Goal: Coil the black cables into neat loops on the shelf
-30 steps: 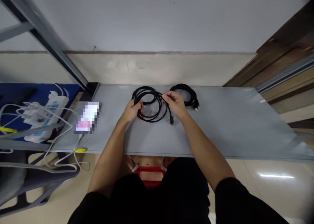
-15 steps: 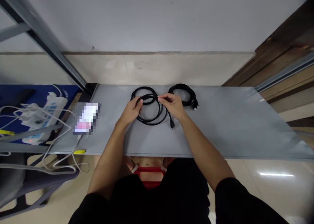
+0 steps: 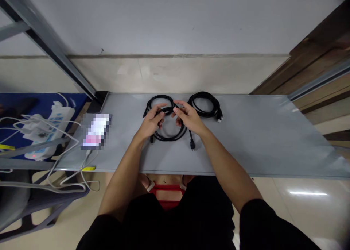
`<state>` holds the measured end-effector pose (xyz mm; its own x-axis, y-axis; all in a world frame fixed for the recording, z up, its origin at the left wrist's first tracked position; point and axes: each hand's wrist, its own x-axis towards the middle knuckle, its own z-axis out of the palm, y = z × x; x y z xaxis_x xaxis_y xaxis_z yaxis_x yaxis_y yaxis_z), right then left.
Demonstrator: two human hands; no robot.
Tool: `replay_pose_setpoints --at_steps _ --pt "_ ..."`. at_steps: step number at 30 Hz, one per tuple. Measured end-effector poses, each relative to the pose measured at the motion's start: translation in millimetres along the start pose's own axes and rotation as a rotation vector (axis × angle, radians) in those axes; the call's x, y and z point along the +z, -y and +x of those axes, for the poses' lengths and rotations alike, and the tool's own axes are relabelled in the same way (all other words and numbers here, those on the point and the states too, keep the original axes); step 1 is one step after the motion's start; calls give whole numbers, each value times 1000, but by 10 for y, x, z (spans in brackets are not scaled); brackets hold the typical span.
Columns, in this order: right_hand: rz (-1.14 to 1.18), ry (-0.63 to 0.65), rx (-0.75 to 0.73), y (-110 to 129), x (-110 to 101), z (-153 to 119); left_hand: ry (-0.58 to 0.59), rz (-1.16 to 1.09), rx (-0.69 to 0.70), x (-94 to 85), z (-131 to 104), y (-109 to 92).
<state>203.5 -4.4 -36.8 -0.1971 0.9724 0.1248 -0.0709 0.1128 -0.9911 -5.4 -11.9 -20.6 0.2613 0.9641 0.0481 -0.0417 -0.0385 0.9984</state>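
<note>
Both my hands are on a black cable (image 3: 170,139) coiled in loops near the middle of the grey table. My left hand (image 3: 151,123) pinches the upper strands from the left between thumb and fingers. From the right, my right hand (image 3: 189,119) curls around the same strands, fingertips facing those of the left. One black plug (image 3: 192,145) hangs or lies below the right hand, and a second black end (image 3: 152,139) shows beside the left. Behind the hands lies another black loop (image 3: 159,96); whether it belongs to the same cable I cannot tell.
A second coiled black cable (image 3: 205,113) with a pale-tipped plug lies right of my hands on the table (image 3: 259,140). To the left are a phone (image 3: 95,131) with its screen blurred, white charging wires and a power strip (image 3: 58,124). A wall stands behind.
My hands have changed their grip, the right hand's fingers now curling around the strands. The lower loop has shifted slightly right, and a cable end now shows below my left hand.
</note>
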Motion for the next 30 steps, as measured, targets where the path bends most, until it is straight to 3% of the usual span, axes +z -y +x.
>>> replay_pose_setpoints --at_steps 3,5,9,14,23,30 --pt "84 32 57 8 -13 21 -77 -71 47 -36 35 8" --pt "140 -26 62 4 -21 44 -99 -75 64 -58 51 23" --pt "221 -184 63 -3 -71 98 -13 -55 37 -104 44 31" --pt "263 -277 101 32 -169 130 54 -81 31 -173 2 -9" --pt "218 -207 58 70 -117 85 -142 209 8 -239 47 -5" --pt "124 -204 96 -36 -5 83 -178 439 145 -41 62 129"
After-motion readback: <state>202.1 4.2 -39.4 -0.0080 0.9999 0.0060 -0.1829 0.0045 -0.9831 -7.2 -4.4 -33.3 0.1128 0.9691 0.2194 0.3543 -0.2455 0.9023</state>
